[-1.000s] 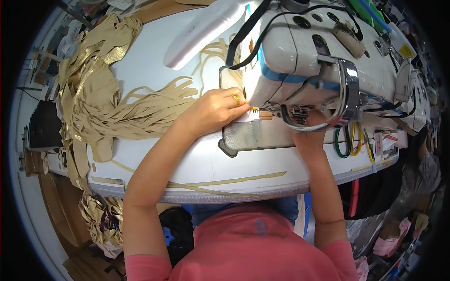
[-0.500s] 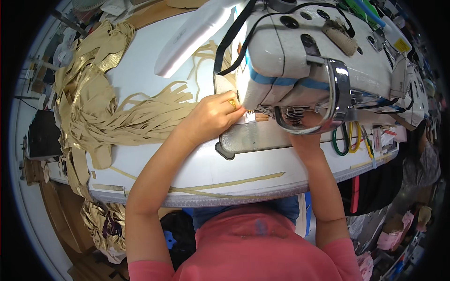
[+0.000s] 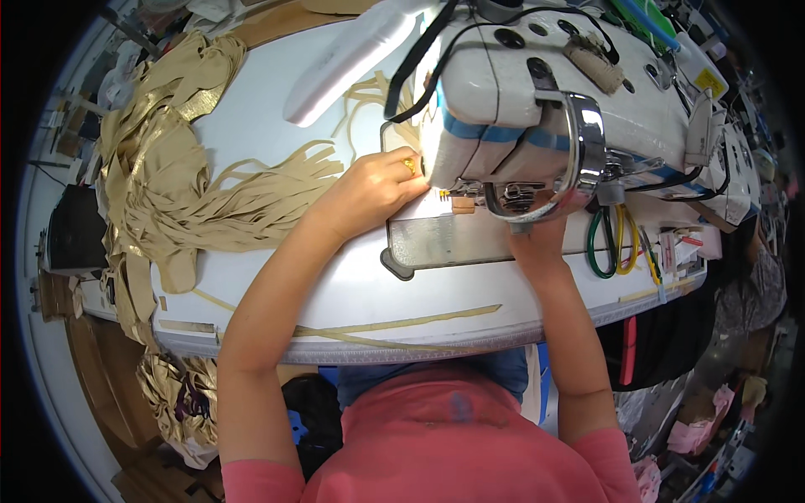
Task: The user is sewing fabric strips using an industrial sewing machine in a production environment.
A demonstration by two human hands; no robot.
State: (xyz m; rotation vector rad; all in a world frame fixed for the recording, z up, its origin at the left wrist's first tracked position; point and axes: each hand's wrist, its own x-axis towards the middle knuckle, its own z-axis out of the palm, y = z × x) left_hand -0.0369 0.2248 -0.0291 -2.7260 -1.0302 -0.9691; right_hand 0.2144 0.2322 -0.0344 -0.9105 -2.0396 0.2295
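My left hand (image 3: 377, 189), wearing a yellow ring, has its fingers closed at the front left of a white sewing machine (image 3: 633, 126); what they hold, if anything, is hidden. Beneath the machine head lie a metal plate (image 3: 428, 243) and a small brown piece (image 3: 463, 205), just right of those fingertips. Under the chrome curved guard (image 3: 587, 138) is my right hand (image 3: 538, 243), its fingers hidden behind machine parts. Left of my left hand, cut beige fabric strips (image 3: 268, 201) spread from a heap of beige and gold fabric (image 3: 155, 147).
Green- and yellow-handled tools (image 3: 600, 251) lie right of my right hand. A long white lamp (image 3: 340, 71) hangs at upper left of the machine. Loose narrow strips (image 3: 402, 318) lie along the table's front edge, and more gold fabric (image 3: 172, 394) is bundled below at left.
The view has shifted slightly. My left hand has moved a little up and leftward in the picture, still beside the machine. My right hand remains under the guard.
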